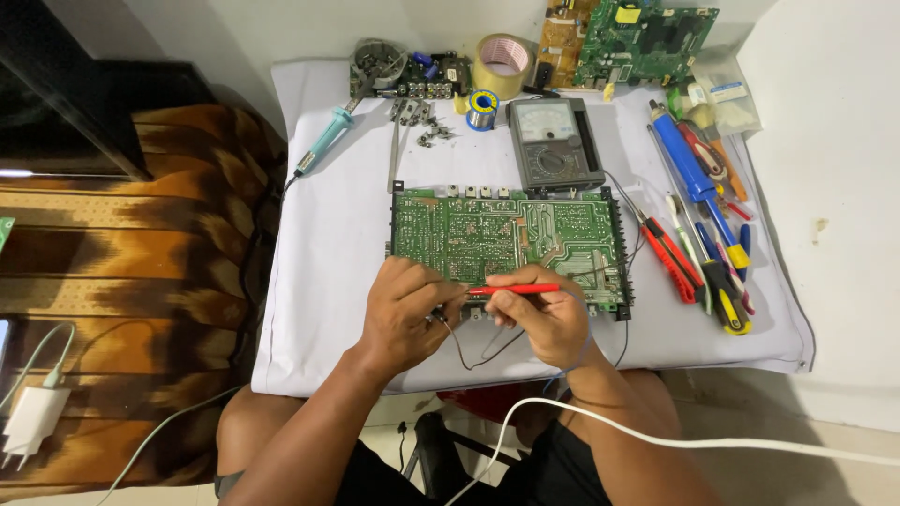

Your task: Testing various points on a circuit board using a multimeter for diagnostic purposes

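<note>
Your right hand (548,319) pinches the red probe (514,290) like a pen, its tip laid low on the near edge of the green circuit board (506,234). Your left hand (405,314) is closed on the black probe (439,317) (mostly hidden), braced beside it. The analog meter (553,142) sits just behind the board, dial readable; pliers (677,262) and screwdrivers lie well right, leads trailing toward you.
</note>
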